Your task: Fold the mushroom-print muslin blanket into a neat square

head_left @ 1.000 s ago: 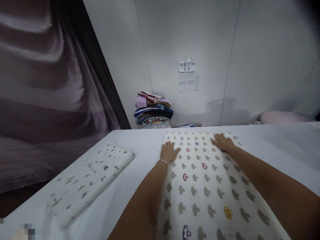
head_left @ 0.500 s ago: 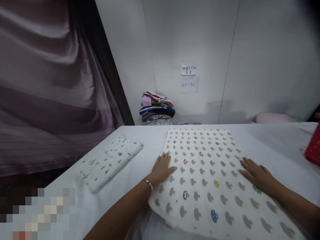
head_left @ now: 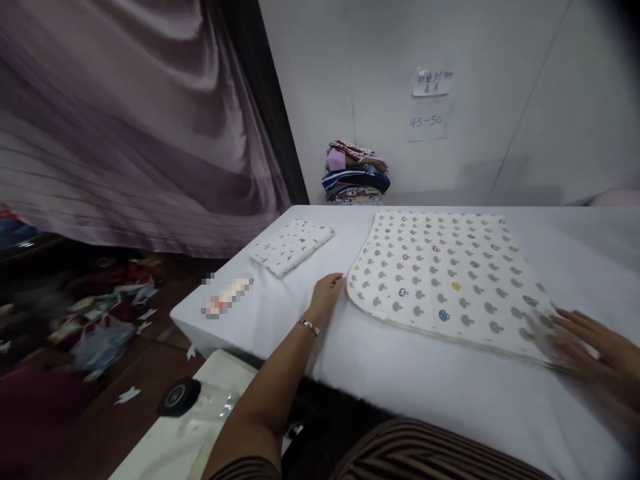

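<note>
A white cloth with a mushroom print (head_left: 440,273) lies spread flat on the white-covered table, its rounded near-left corner towards me. My left hand (head_left: 326,295), with a bracelet at the wrist, is at the cloth's left edge. Its fingers are curled in; what they hold, if anything, is hidden. By the near-right corner is my right hand (head_left: 597,343), smeared by motion, its fingers stretched out over the cloth's edge. Left of my left hand lies a smaller folded white cloth (head_left: 293,247) with a scattered dark print, touched by neither hand.
A stack of folded fabrics (head_left: 356,173) stands behind the table against the wall. Purple curtains (head_left: 150,133) hang at the left. A pixelated item (head_left: 227,297) lies at the table's left edge. Below it, a black round object (head_left: 179,397) sits on a pale surface beside a cluttered floor.
My view has swung left and down. My left hand has gone from lying flat on the mushroom-print cloth to curled at its left edge. My right hand has moved to the near-right corner.
</note>
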`<control>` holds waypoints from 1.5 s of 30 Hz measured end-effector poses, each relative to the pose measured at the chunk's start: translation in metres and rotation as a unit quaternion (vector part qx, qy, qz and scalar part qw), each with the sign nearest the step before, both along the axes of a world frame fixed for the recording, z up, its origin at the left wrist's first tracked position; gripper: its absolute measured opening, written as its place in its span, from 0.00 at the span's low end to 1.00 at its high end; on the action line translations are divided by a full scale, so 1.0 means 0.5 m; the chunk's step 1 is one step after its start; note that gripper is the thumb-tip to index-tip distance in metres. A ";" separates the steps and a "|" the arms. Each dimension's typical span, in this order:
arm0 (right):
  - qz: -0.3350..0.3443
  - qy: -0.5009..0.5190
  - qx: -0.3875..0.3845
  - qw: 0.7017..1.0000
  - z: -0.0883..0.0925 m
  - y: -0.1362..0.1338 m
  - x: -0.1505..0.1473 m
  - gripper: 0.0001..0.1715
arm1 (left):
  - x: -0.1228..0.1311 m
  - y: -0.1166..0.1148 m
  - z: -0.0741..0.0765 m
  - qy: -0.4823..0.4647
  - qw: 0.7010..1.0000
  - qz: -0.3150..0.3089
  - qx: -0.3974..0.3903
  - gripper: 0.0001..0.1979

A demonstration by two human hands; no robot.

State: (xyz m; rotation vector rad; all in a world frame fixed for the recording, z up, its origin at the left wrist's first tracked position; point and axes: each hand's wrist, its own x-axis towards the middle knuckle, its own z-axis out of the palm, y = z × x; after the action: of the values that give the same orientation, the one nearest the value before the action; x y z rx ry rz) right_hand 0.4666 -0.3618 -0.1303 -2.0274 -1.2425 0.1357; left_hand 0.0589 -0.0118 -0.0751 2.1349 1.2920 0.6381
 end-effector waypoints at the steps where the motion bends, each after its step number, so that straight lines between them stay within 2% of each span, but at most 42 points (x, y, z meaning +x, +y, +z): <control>1: 0.012 -0.025 0.001 1.000 0.018 0.021 -0.032 0.25 | -0.003 -0.008 0.003 -0.014 1.000 -0.001 -0.002 0.14; 4: 0.102 -0.029 -0.052 0.993 0.067 0.100 -0.147 0.24 | -0.008 -0.034 0.006 -0.010 1.000 -0.025 0.002 0.10; 6: 0.164 -0.046 -0.063 0.983 0.092 0.154 -0.221 0.25 | -0.011 -0.052 0.001 0.000 0.999 -0.034 0.005 0.13; 9: 0.268 -0.081 -0.069 0.958 0.111 0.227 -0.310 0.24 | -0.012 -0.072 -0.009 -0.003 0.999 -0.045 0.023 0.18; 12: 0.316 -0.106 -0.040 0.942 0.116 0.292 -0.374 0.22 | -0.003 -0.083 -0.011 -0.011 0.999 -0.040 0.025 0.14; 17: 0.279 -0.122 -0.052 0.951 0.114 0.390 -0.452 0.22 | 0.020 -0.093 -0.002 -0.025 0.999 -0.018 0.012 0.07; 21: 0.264 -0.083 -0.075 0.958 0.113 0.439 -0.482 0.13 | 0.022 -0.101 -0.002 0.005 0.999 0.029 0.015 0.10; 24: 0.265 -0.013 -0.058 0.962 0.117 0.449 -0.481 0.13 | 0.019 -0.102 0.001 0.056 0.997 0.059 0.002 0.14; 27: 0.242 0.056 -0.028 0.968 0.124 0.443 -0.473 0.13 | 0.023 -0.099 0.008 0.107 0.993 0.038 -0.038 0.17; 29: 0.231 0.052 -0.028 0.971 0.127 0.441 -0.473 0.12 | 0.031 -0.096 0.011 0.135 0.990 0.020 -0.048 0.16; 33: 0.239 -0.020 -0.085 0.967 0.124 0.454 -0.489 0.09 | 0.048 -0.093 0.008 0.139 0.989 0.021 -0.040 0.10; 36: 0.255 -0.032 -0.076 0.963 0.118 0.471 -0.496 0.13 | 0.052 -0.095 0.001 0.072 0.995 0.038 -0.063 0.07; 38: 0.246 -0.034 -0.024 0.968 0.119 0.476 -0.491 0.15 | 0.048 -0.099 0.000 -0.024 0.984 0.052 -0.169 0.05; 40: 0.227 -0.062 0.036 0.971 0.126 0.473 -0.483 0.15 | 0.043 -0.105 0.003 -0.148 0.937 0.070 -0.308 0.04; 42: 0.218 -0.121 0.051 0.967 0.138 0.465 -0.480 0.15 | 0.036 -0.114 0.008 -0.261 0.880 0.084 -0.388 0.05; 43: 0.221 -0.157 0.031 0.962 0.143 0.460 -0.483 0.15 | 0.034 -0.119 0.011 -0.302 0.860 0.086 -0.402 0.05; 45: 0.239 -0.221 -0.046 0.945 0.151 0.452 -0.496 0.14 | 0.030 -0.129 0.014 -0.355 0.838 0.081 -0.405 0.05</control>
State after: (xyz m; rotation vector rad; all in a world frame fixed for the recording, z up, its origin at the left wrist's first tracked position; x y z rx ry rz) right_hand 0.2187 -0.1355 -0.0551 -1.8489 -2.0348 -0.0390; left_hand 0.0740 -0.0763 -0.0679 0.9559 1.0336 0.6873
